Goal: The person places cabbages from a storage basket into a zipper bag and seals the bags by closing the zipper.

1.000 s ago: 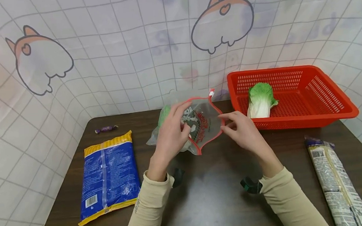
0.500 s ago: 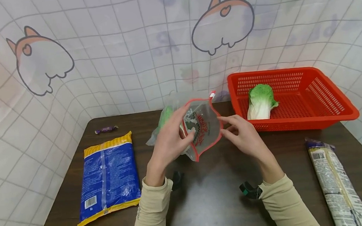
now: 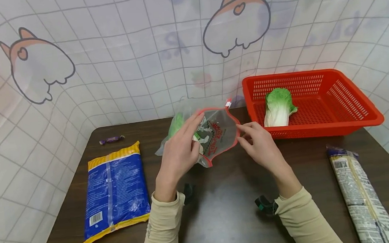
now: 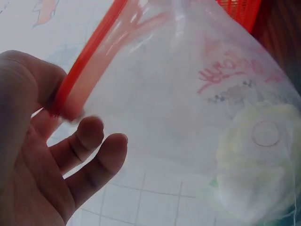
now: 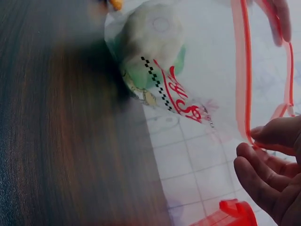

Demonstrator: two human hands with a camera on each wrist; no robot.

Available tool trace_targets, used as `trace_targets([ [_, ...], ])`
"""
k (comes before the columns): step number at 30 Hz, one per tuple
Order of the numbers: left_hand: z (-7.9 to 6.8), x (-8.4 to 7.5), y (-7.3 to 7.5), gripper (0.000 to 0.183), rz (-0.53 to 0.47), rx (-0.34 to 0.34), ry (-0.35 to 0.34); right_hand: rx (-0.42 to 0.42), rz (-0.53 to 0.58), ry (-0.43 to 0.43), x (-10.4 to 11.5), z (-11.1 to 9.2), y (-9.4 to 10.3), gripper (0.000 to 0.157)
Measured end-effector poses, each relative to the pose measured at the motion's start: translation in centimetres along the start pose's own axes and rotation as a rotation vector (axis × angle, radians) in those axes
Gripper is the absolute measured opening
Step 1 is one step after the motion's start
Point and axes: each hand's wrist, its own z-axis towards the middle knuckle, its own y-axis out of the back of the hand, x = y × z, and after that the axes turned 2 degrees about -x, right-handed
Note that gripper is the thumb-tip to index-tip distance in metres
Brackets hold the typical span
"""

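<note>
A clear plastic zip bag [image 3: 220, 136] with a red zip rim and red lettering is held up, its mouth spread apart. My left hand [image 3: 179, 149] pinches the near-left rim between thumb and fingers; the left wrist view shows two other fingers [image 4: 110, 155] off the plastic. On the opposite rim, my right hand [image 3: 261, 146] pinches the edge with thumb and fingertips. Inside the bag lies a cabbage [image 4: 256, 165], pale at its cut base and green beyond, partly hidden by my left hand in the head view. A white slider [image 3: 228, 104] sits at the rim's far corner.
A red basket [image 3: 322, 129] holding another cabbage [image 3: 279, 107] stands back right. The blue-and-yellow packet [image 3: 115, 188] lies left, with a small purple-wrapped sweet [image 3: 111, 140] behind it. On the right lies a long printed packet [image 3: 361, 196]. A patterned curtain [image 3: 135, 65] hangs behind the table.
The bag's mouth has shifted slightly while staying spread. My left thumb moved out toward the mouth, then back to the rim. My right hand keeps its pinch.
</note>
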Motion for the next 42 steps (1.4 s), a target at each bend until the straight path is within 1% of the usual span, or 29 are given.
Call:
trace_targets([
  [2,0.0,0.1,-0.1,0.070,-0.018,0.021,-0.004,0.008,0.023,-0.008,0.0,-0.1,0.1,0.039],
  [4,-0.1,0.1,-0.2,0.069,-0.043,0.060,0.004,0.017,0.038,-0.018,-0.1,-0.2,0.2,0.040],
  [7,-0.2,0.2,-0.2,0.071,-0.056,0.107,0.024,0.026,0.011,-0.030,-0.2,-0.2,0.4,0.039],
  [9,-0.3,0.1,-0.2,0.074,-0.049,0.120,0.029,0.033,-0.024,-0.030,-0.2,-0.3,0.4,0.038],
  [13,-0.3,-0.1,-0.1,0.078,0.001,0.135,0.004,0.044,-0.052,-0.037,-0.1,-0.3,0.2,0.038],
  [16,-0.3,-0.4,-0.2,0.078,0.047,0.145,-0.013,0.016,-0.060,-0.046,0.0,-0.5,-0.2,0.038],
  [20,-0.2,-0.6,-0.4,0.077,0.098,0.143,0.000,-0.037,-0.065,-0.048,-0.1,-0.6,-1.1,0.040],
  [23,-0.1,-0.4,-0.7,0.078,0.112,0.150,0.010,-0.069,-0.051,-0.051,-0.3,-0.6,-1.7,0.042],
  [26,0.0,-0.1,-1.0,0.079,0.100,0.153,0.012,-0.091,-0.029,-0.052,-0.5,-0.4,-2.2,0.042],
  [28,0.0,0.2,-1.2,0.078,0.076,0.143,0.012,-0.096,-0.011,-0.050,-0.6,-0.4,-2.5,0.042],
  [32,-0.1,0.6,-1.2,0.071,-0.019,0.079,0.030,-0.078,0.033,-0.052,-0.5,-0.3,-2.6,0.042],
  [34,-0.2,0.6,-1.1,0.065,-0.056,0.031,0.045,-0.062,0.052,-0.057,-0.3,-0.3,-2.3,0.042],
  [38,-0.1,0.3,-0.7,0.055,-0.073,-0.024,0.095,-0.016,0.070,-0.064,0.0,-0.4,-1.5,0.041],
  [40,-0.1,0.3,-0.6,0.052,-0.071,-0.028,0.112,0.014,0.061,-0.065,0.0,-0.4,-1.0,0.039],
  [42,0.0,0.3,-0.5,0.050,-0.079,-0.014,0.120,0.042,0.050,-0.073,0.0,-0.4,-0.3,0.037],
])
